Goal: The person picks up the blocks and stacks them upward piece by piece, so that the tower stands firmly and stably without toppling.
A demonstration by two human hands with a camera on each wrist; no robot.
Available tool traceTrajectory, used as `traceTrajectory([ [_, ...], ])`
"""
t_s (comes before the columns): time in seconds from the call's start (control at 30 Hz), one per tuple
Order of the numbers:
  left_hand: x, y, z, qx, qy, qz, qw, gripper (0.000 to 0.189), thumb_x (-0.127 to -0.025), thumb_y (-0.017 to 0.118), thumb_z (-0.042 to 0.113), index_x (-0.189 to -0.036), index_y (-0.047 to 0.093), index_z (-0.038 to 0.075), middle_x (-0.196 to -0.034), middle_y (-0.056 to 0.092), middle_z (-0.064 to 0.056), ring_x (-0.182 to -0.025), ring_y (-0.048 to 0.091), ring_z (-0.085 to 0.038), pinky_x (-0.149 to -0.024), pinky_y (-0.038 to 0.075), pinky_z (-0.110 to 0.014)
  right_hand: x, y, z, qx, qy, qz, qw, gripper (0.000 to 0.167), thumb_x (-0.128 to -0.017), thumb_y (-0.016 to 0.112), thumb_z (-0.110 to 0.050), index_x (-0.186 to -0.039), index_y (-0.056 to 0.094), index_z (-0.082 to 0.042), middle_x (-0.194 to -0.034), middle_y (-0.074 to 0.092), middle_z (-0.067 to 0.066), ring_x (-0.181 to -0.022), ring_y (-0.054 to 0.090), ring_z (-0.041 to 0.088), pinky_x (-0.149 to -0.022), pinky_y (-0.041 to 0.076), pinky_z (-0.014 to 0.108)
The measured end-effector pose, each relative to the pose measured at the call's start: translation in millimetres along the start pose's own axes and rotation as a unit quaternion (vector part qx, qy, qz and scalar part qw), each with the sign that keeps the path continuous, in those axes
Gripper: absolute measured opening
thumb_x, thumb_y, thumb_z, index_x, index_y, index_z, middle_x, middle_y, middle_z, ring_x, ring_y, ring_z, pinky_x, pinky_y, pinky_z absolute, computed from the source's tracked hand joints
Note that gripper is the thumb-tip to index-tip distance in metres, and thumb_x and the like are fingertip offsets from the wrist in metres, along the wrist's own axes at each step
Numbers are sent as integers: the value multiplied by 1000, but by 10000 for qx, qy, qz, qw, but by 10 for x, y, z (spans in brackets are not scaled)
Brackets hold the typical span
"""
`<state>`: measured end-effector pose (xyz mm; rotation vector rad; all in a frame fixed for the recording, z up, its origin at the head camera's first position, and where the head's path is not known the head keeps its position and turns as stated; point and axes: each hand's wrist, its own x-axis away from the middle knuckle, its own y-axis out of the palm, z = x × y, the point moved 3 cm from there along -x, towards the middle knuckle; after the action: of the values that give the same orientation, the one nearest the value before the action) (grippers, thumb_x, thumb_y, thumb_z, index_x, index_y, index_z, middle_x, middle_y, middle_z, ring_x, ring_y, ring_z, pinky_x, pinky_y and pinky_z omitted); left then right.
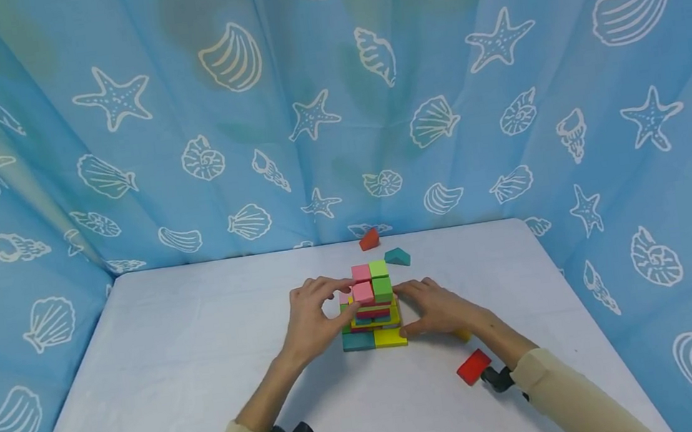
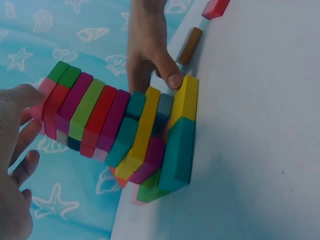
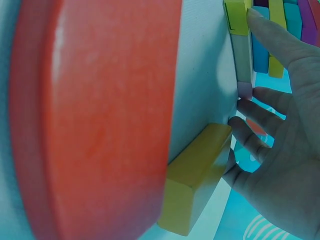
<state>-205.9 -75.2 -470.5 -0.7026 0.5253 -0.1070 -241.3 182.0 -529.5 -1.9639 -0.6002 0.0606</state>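
A tall tower of coloured blocks (image 1: 372, 318) rises from a base with teal and yellow blocks. At its top sit pink and green blocks in pairs. My left hand (image 1: 316, 320) reaches in from the left, thumb and index finger pinching the near top pink block (image 1: 363, 293); in the left wrist view its remaining fingers are spread beside the tower. On the other side my right hand (image 1: 441, 306) rests low, its thumb against the yellow base block (image 3: 237, 18) and its other fingers extended around the base's right side.
A red block (image 1: 473, 367) lies right of the tower near my right wrist, with a yellow block (image 3: 200, 175) close to it on the white table (image 1: 197, 378). Behind the tower lie a teal piece (image 1: 398, 257) and an orange-red piece (image 1: 369, 240). A blue shell-patterned curtain (image 1: 313, 162) surrounds the table.
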Motion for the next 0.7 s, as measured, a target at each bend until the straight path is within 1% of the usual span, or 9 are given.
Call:
traceTrajectory([
  [0.07, -2, 12, 8, -10, 1, 6, 10000, 41, -87, 79, 36, -125, 70, 25, -108, 70, 6, -102, 59, -20, -94, 36, -45, 0, 1, -2, -3, -9, 1, 10000, 90, -76, 85, -48, -152, 43, -25, -153, 45, 3, -137, 40, 28, -105, 44, 57],
  [0.2, -8, 22, 22, -5, 19, 16, 10000, 40, -87, 79, 35, -124, 69, 25, -107, 70, 6, -101, 59, -18, -93, 36, -44, -7, 7, 0, 25, -1, -7, 10000, 91, -76, 86, -47, -152, 43, -24, -154, 45, 3, -138, 39, 29, -105, 44, 57],
  [0.4, -18, 25, 11, 119, 44, 35, 9999, 38, -88, 78, 33, -125, 69, 26, -105, 70, 6, -101, 60, -25, -91, 35, -44, -22, 21, 6, 3, 127, -51, 9999, 92, -74, 86, -47, -152, 43, -26, -154, 45, 2, -139, 38, 28, -106, 43, 58],
  [0.47, -20, 26, 8, 111, 55, 69, 9999, 38, -89, 78, 33, -125, 69, 26, -105, 70, 6, -100, 60, -24, -90, 35, -43, -27, 22, 10, -1, 188, -68, 9998, 92, -73, 87, -47, -152, 43, -27, -154, 45, 1, -140, 38, 28, -106, 43, 57],
  [0.63, -25, 37, 14, 67, 59, 124, 9999, 37, -88, 78, 33, -124, 69, 27, -105, 70, 7, -98, 57, -14, -90, 36, -42, -32, 17, 17, 10, 226, -70, 9997, 93, -72, 87, -48, -152, 43, -28, -153, 46, 1, -140, 37, 28, -106, 43, 59],
  [0.7, -26, 40, 14, 82, 44, 122, 9999, 37, -88, 78, 33, -124, 69, 27, -105, 70, 7, -98, 57, -15, -90, 36, -43, -32, 18, 18, 8, 204, -63, 9998, 93, -72, 87, -48, -152, 43, -28, -153, 46, 1, -141, 37, 29, -105, 43, 59],
])
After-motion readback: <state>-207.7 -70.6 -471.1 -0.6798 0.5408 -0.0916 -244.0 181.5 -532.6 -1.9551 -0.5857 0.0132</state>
